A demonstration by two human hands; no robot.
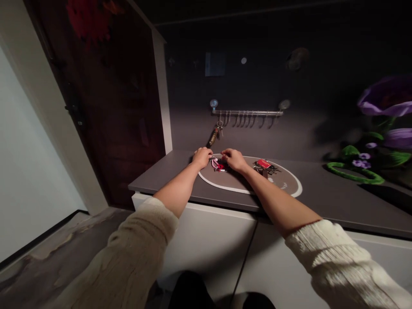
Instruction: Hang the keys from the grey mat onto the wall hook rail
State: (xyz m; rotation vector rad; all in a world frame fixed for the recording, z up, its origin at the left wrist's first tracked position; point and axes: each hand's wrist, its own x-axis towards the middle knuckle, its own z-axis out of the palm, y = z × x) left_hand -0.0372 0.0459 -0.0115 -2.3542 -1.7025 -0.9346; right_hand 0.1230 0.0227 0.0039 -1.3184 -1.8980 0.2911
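Observation:
A bunch of keys with pink and red trinkets lies at the left part of an oval grey-brown mat with a white rim. My left hand is closed at the left side of this bunch, its fingers on a small silvery piece beside the pink strap. Just right of the bunch, my right hand is closed in a pinch; what its fingertips hold is too small and dark to tell. A second pile of keys, with a red tag, rests on the mat right of my right hand.
A clear rail with several hooks is fixed to the dark wall; keys with a brown strap hang at its left end. Purple artificial flowers stand at the right of the grey countertop. At the left is a dark door.

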